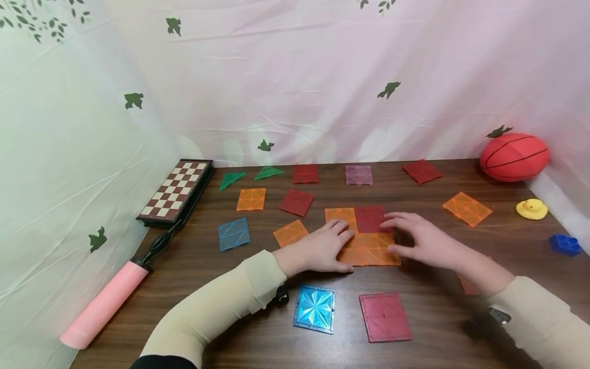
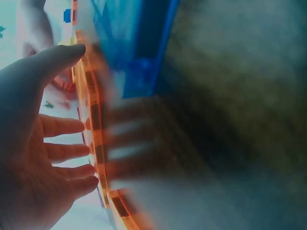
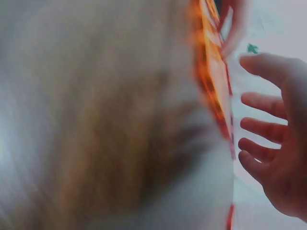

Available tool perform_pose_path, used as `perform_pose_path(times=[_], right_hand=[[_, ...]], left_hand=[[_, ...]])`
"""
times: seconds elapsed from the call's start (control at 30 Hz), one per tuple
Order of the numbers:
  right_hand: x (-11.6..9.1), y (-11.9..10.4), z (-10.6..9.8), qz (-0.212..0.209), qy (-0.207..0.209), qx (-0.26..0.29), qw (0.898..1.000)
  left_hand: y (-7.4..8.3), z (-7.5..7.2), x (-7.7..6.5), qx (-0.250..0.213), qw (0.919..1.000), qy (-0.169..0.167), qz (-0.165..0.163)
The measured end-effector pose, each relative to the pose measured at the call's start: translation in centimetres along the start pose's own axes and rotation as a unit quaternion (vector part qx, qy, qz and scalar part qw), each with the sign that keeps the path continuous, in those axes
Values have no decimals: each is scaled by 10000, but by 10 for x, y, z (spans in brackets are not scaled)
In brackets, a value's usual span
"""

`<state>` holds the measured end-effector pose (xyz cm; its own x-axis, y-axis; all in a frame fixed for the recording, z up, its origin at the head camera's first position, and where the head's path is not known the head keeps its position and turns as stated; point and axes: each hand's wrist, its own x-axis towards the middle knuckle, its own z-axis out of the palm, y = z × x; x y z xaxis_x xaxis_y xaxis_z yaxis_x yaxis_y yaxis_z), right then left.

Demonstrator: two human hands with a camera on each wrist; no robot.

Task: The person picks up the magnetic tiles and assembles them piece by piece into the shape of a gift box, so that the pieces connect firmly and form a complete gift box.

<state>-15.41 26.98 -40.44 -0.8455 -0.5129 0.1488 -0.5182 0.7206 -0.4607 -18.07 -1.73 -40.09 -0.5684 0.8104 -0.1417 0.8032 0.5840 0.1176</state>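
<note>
Several translucent magnetic tiles lie joined in a square block (image 1: 372, 251): orange ones, with a red tile (image 1: 369, 219) at its far right corner. On the block's left side rests my left hand (image 1: 324, 248), fingers spread and thumb at the near edge. In the left wrist view its fingertips touch the orange tiles (image 2: 95, 115). My right hand (image 1: 421, 238) hovers at the block's right edge, its fingers loosely bent with nothing between them. Nearer to me lie a shiny blue tile (image 1: 315, 309) and a pinkish-red tile (image 1: 385, 317).
More loose tiles are scattered around, including an orange tile (image 1: 467, 209), a blue tile (image 1: 234, 234) and a green triangle (image 1: 268, 172). A chessboard (image 1: 177, 189) and a pink-handled pump (image 1: 106, 305) lie left. A red ball (image 1: 514, 157), yellow duck (image 1: 532, 209) and blue brick (image 1: 565, 245) stand right.
</note>
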Motion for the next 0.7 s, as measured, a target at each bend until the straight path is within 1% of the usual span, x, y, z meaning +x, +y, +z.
perform_pose_path(times=[0.07,0.13,0.2,0.27,0.33,0.4,0.5,0.6,0.7], right_hand=[[-2,6,-11,151,408,-26,9991],[-4,14,-24,429,817,-26,9957],[-7,25,-38,864,1118,-15,9900],[-8,38,-50,1343,1263,-11,9829],[-10,54,-61,1794,1315,-43,9749],[-13,70,-68,2154,1329,-110,9674],[-20,94,-74,2511,1313,-213,9588],[-28,113,-74,2674,1113,-325,9566],[-33,124,-71,2666,792,-429,9596]], left_hand=[[2,0,0,132,9999,-9,14],[4,0,0,224,9997,-33,-4],[5,1,1,292,9996,-39,-10],[5,1,1,325,9995,-45,-3],[4,1,1,295,9996,-50,-17],[3,1,0,233,9997,-48,-51],[2,0,-1,148,9998,-59,-86],[1,-1,-2,127,9999,-67,-77],[1,-2,-2,147,9998,-101,-68]])
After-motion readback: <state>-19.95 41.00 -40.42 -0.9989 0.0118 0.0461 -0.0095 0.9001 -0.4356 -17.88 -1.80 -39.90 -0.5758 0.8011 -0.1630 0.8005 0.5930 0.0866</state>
